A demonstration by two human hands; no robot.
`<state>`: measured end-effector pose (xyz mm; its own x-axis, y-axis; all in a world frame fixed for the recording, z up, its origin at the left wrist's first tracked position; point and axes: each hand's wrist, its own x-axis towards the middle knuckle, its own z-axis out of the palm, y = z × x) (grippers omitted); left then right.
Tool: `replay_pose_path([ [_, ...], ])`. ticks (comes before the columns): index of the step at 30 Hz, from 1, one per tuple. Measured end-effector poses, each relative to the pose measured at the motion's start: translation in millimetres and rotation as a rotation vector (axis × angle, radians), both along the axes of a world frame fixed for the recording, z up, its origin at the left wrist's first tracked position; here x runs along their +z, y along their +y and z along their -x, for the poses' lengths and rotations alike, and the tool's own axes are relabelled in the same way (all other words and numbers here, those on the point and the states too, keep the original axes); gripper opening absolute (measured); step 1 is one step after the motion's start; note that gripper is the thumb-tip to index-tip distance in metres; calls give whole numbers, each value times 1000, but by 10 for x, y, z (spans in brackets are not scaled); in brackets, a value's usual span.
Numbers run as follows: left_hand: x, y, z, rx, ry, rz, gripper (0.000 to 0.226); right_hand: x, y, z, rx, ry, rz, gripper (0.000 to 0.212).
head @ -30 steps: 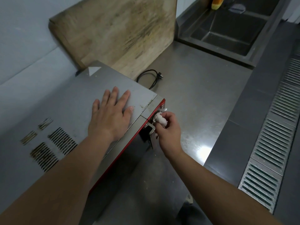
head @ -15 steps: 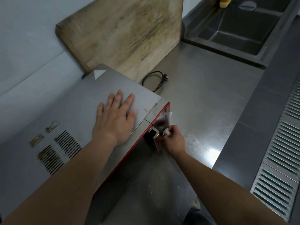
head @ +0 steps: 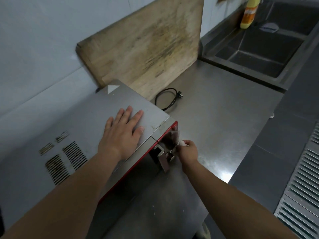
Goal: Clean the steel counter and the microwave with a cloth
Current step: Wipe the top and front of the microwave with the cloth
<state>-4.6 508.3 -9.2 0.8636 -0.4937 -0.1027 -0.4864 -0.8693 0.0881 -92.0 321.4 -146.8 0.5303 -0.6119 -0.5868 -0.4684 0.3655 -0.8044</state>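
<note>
Leaned against the pale wall behind the microwave (head: 89,128): a large, stained wooden cutting board (head: 146,49), lower edge on the steel counter (head: 215,121). Lay coiled on the counter just beside the microwave's far corner, plug end outward: a black power cord (head: 166,99). Sat beyond the counter's far edge: a dark sink (head: 259,54), with a yellow-orange bottle (head: 248,13) standing at its back rim. Ran along the right side: a slotted metal floor grate (head: 303,183). Nothing between the hands and the microwave front.

Stood on the counter at the left: the microwave, grey top with rusty vent slots, red trim along the front edge, a metal door handle near the right corner. Showed smudges and a bright glare patch: the counter surface.

Rested flat on the microwave's top, fingers straight and slightly spread, holding nothing: the left hand (head: 120,133). Curled tightly round a small white cloth (head: 181,143), pressed against the upper right corner of the microwave front, just above the handle: the right hand (head: 187,150).
</note>
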Motion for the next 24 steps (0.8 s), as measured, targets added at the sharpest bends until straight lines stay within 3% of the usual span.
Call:
replay_pose_path([
  [9, 27, -37, 38, 35, 4, 24, 58, 1301, -82, -26, 61, -438, 86, 29],
  [13, 61, -56, 76, 83, 16, 40, 56, 1758, -69, -124, 307, -598, 251, 36],
  [15, 77, -49, 90, 170, -17, 44, 56, 1884, -12, -280, 450, -566, 416, 42],
  [21, 91, -40, 136, 402, -42, 91, 58, 1928, 226, -979, 904, -329, 1038, 33],
  [24, 75, -36, 96, 407, -19, 126, 60, 1773, 427, -1413, 1092, -245, 1164, 36],
])
